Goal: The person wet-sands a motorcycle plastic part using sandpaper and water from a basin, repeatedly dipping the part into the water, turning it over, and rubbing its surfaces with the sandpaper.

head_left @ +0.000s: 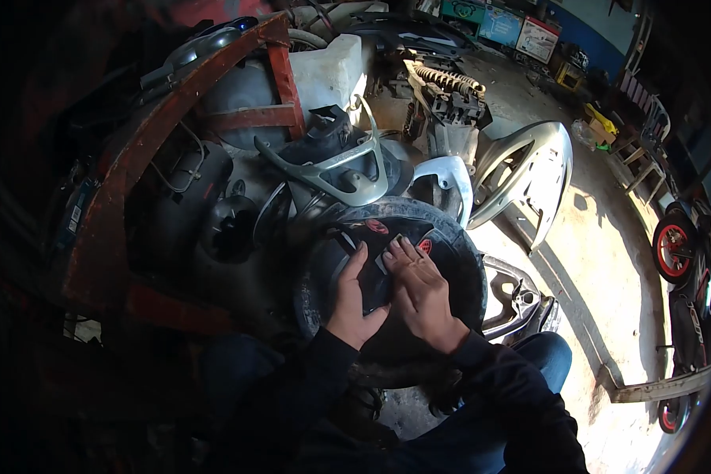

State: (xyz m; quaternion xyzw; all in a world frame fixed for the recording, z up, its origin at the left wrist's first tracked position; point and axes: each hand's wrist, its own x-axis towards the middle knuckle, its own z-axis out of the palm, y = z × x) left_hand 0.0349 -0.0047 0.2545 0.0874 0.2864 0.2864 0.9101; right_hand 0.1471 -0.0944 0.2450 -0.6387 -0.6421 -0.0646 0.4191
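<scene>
Both hands are over a round black tub [395, 209], close to a dark panel [371, 296] with red emblems. My left hand [351, 304] rests at the panel's left side, its thumb pointing up and apart from the palm; its other fingers are hidden behind the panel. My right hand [420, 288] lies on the right part of the panel, fingers close together and bent, pressing on something small or pale that I cannot make out. One red emblem [377, 227] shows above the hands, and another [425, 246] beside the right fingertips.
Silvery green fairing [347, 178] and a larger silver fairing [557, 166] lie beyond the tub. A rusty red frame [103, 213] stands left. A shock absorber spring [446, 77] lies behind. At right are a motorcycle's red wheel [674, 243] and a wooden beam [660, 389].
</scene>
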